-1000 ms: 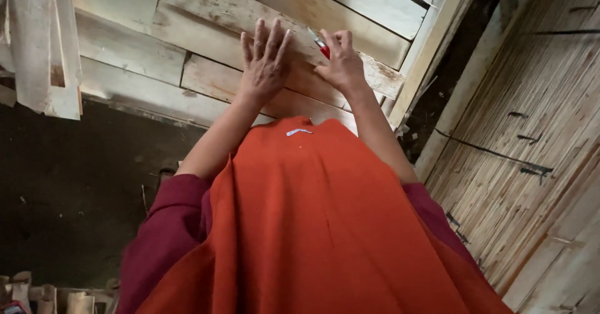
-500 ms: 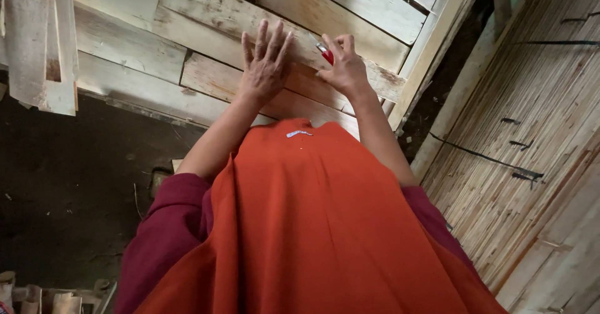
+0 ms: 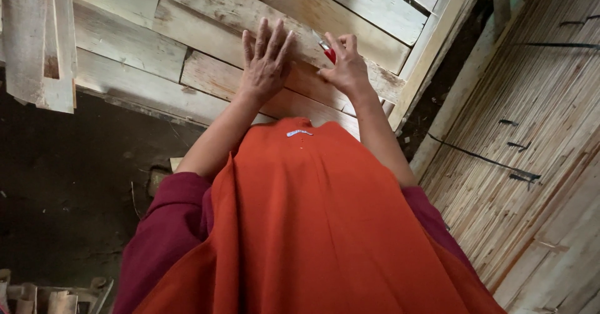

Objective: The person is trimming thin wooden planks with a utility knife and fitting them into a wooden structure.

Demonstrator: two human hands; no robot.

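**Two hands laid on pale wooden boards**

Two hands are seen from above on a stack of pale wooden boards (image 3: 206, 14). The left hand (image 3: 265, 64) is spread flat, fingers apart, and is pressed palm-down on one board; nothing is gripped by it. The right hand (image 3: 347, 70) is curled around a small red tool (image 3: 327, 53), of which only a red part and a short light tip are shown between thumb and forefinger; its kind cannot be told. The tool is held against the same board, just beside the left hand's fingertips. The lower half of the view is filled by an orange garment (image 3: 312, 226) with maroon sleeves (image 3: 165, 233). A bundle of thin wooden slats (image 3: 537, 133), crossed by dark bands, is stacked at the right. A narrow wooden offcut (image 3: 37, 39) is seen at the upper left, above a dark earthen floor (image 3: 69, 183).
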